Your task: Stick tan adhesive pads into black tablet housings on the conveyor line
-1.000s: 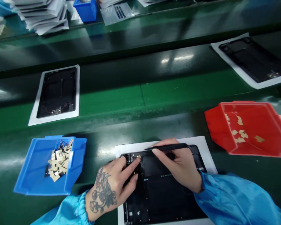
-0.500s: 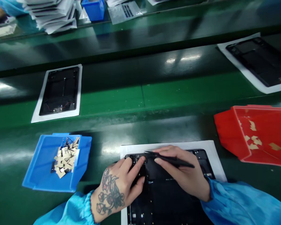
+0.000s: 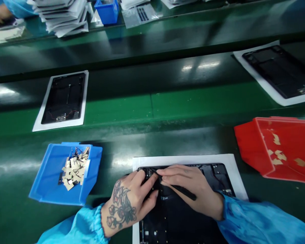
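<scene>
A black tablet housing (image 3: 188,217) lies open side up on a white sheet (image 3: 240,189) in front of me. My left hand (image 3: 132,200) rests over its upper left corner. Its index fingertip presses near the top edge, and the thumb is held apart below. Black tweezers (image 3: 184,192) are in my right hand (image 3: 190,189), whose fingers are closed around them. Their tips point up and left, close beside my left index finger. Any small part under the fingertips is hidden.
At left stands a blue bin (image 3: 51,179) with small beige-backed pieces; at right, a red bin (image 3: 292,149) with beige scraps. Further housings on sheets lie beyond, one at left (image 3: 63,98) and one at right (image 3: 282,71). Paper stacks (image 3: 61,17) and a co-worker's hand (image 3: 0,14) are behind.
My right hand has swung the tweezers to a steeper slant and shifted slightly left, its fingers now nearer my left index fingertip. My left hand stays on the corner. The view has shifted slightly.
</scene>
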### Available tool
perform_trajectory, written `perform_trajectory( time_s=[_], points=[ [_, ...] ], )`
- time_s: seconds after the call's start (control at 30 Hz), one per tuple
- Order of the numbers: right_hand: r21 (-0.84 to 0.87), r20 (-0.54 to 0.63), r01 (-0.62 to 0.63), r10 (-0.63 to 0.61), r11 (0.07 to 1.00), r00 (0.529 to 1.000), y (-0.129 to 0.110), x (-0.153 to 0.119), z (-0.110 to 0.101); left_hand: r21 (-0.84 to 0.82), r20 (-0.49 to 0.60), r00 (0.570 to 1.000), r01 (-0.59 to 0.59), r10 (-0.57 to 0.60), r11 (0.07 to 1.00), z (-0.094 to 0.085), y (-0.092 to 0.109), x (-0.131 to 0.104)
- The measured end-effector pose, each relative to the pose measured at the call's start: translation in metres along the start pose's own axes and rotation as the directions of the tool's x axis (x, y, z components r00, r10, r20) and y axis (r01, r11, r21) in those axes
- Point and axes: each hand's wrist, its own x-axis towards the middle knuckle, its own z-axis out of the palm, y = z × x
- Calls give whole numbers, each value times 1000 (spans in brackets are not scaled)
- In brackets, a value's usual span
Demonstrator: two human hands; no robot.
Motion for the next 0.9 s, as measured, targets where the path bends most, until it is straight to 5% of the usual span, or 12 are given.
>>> perform_trajectory(
  time_s=[0.2,0.3,0.4,0.5,0.63,0.9],
  points=[
    [49,27,10,-11,999,1000,-1,2,3,-10,-29,1000,-9,8,1000,-1,-1,0],
    [189,-52,-140,152,972,987,-2,4,4,-78,-67,998,-23,18,997,-1,-4,-1],
    [303,-230,-359,434,883,871,1,4,6,-210,-139,990,-38,9,977,-1,-8,-2],
    [385,-279,-450,567,805,775,7,2,7,-200,-220,975,-15,-29,980,2,-10,-3],
    [397,-251,-442,558,805,791,13,0,7,-74,-255,965,42,-60,996,7,-8,0],
    [404,-222,-442,555,801,802,15,4,3,-143,-192,959,181,-207,973,-1,-2,8]
  ],
)
